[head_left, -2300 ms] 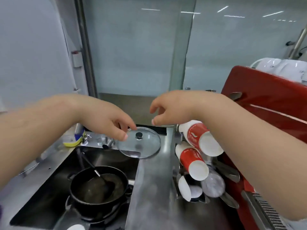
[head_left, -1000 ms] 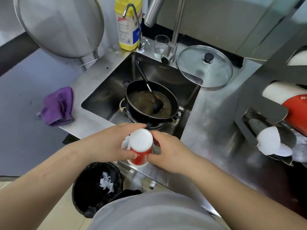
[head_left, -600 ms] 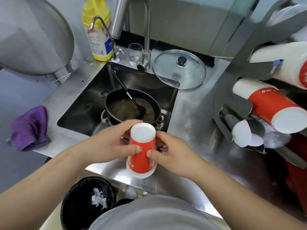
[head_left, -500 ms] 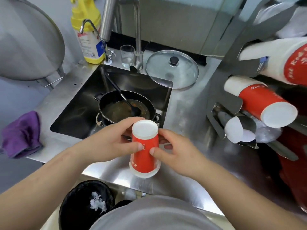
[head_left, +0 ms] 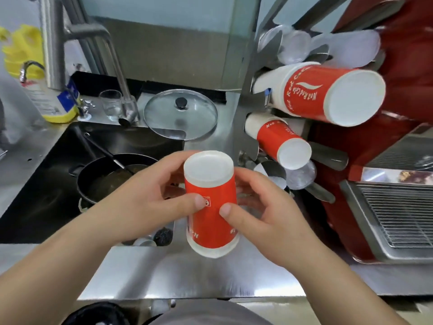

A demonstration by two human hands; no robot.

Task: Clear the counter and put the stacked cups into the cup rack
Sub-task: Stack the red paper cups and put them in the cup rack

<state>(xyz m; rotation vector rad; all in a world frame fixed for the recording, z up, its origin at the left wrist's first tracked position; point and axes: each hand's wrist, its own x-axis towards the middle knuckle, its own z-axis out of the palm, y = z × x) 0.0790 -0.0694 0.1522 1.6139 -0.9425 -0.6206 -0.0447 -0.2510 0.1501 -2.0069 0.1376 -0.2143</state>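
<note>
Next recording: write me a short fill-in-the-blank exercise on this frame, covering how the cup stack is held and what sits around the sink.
1. The stack of red paper cups is held bottom-up by ____ hands, the left hand and the right hand.
2. The glass lid lies flat on the ____, behind the sink.
3. The black pan sits inside the ____.
4. The cup rack stands to the ____ of the glass lid.

Missing words: both; counter; sink; right

counter [head_left: 206,275] front: bare, passable | cup rack [head_left: 251,141] slots: upper two plugged by cup stacks | sink [head_left: 46,184]: pan inside
</note>
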